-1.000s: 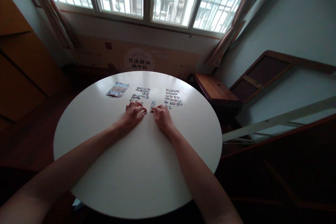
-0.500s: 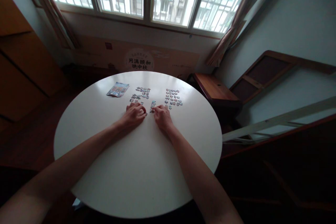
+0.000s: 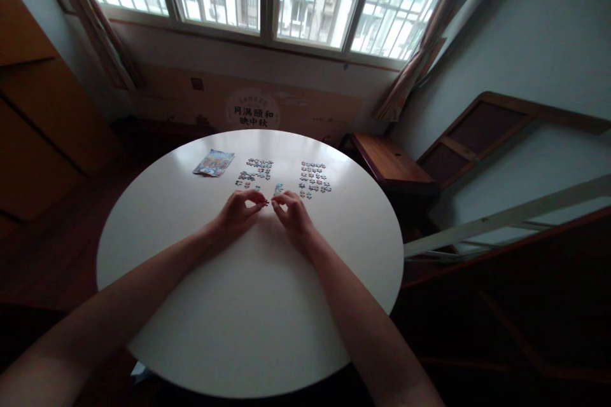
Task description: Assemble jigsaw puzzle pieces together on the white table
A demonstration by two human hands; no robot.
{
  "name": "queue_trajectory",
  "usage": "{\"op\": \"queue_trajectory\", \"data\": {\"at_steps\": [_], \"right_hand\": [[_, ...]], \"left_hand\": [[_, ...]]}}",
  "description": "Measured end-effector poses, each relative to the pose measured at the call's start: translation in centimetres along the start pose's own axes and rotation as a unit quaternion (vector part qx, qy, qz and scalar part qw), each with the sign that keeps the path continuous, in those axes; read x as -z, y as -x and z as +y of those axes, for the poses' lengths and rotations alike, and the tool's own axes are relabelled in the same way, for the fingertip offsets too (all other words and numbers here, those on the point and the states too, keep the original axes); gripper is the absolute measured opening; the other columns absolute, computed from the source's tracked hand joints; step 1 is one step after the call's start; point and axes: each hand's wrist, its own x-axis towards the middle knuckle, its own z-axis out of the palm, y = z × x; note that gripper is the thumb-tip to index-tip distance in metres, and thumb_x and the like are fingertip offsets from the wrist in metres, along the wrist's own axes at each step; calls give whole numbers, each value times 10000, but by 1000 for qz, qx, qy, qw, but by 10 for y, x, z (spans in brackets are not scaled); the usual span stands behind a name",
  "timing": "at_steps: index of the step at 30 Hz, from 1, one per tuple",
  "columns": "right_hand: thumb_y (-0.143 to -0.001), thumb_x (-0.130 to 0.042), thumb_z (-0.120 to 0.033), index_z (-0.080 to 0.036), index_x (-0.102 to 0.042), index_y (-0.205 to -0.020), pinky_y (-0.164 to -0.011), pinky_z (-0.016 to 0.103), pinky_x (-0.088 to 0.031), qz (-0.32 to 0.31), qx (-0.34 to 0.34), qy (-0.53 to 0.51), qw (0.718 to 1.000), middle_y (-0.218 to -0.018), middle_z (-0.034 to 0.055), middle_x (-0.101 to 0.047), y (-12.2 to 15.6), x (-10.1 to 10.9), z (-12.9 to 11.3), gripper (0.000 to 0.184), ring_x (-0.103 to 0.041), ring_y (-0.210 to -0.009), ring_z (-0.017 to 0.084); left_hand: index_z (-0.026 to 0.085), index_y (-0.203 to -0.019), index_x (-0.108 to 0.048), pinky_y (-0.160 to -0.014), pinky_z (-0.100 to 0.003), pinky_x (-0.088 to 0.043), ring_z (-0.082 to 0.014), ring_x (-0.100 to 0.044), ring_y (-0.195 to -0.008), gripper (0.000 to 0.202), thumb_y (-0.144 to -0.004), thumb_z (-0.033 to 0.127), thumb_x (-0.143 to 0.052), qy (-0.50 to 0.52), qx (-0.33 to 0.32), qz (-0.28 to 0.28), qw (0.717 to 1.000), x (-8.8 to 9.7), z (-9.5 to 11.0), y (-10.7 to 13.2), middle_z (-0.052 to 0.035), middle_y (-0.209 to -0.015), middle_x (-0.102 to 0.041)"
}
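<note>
Between the thumb and finger of my left hand (image 3: pixel 240 208) is a small puzzle piece (image 3: pixel 266 202). My right hand (image 3: pixel 291 211) is pinched close beside it, its fingertips nearly meeting the left ones; whatever they grip is too small to make out. Just beyond the right fingers lies a joined strip of puzzle (image 3: pixel 278 187), partly hidden by that hand. Loose puzzle pieces (image 3: pixel 259 164) are spread past my left hand. Another group of pieces (image 3: pixel 314 175) lies in rough rows past my right hand.
A printed picture sheet or packet (image 3: pixel 214 163) rests at the far left of the round white table (image 3: pixel 248 305). A wooden stool or bench (image 3: pixel 396 162) stands beyond the table's right edge. A window with bars is at the back.
My right hand has moved off the joined strip toward the left. My left hand has turned, and its pinched piece now shows. The fingertips of both hands have come closer together.
</note>
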Motion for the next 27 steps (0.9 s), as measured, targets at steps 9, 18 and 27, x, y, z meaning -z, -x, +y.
{"op": "queue_trajectory", "data": {"at_steps": [9,18,27], "right_hand": [[-854,-595,-194,-166,-683,-812,-771,258,-459,-6,7,-91,996,-802,25,-622,-1,-2,2,102,-581,-782,135],[-816,-617,-225,-166,-696,-797,-705,265,-455,-10,-151,-50,987,-783,38,-691,-11,9,10,100,-587,-692,138],[-834,-648,-291,-231,-752,-850,-803,294,-413,-47,-163,96,981,-842,41,-697,-6,8,3,121,-587,-832,175]], "left_hand": [[154,-799,-699,-726,-274,-539,-161,-678,-724,238,-822,382,-633,22,-7,1,1000,-1,2,3,-45,-775,-733],[184,-1008,-680,-826,-338,-529,-177,-678,-824,207,-830,271,-620,-83,-93,20,992,-5,-11,2,-45,-882,-725],[209,-1158,-655,-978,-384,-462,-222,-618,-1108,313,-875,302,-558,-144,-112,-52,982,-6,-12,4,-74,-1182,-678]]}}
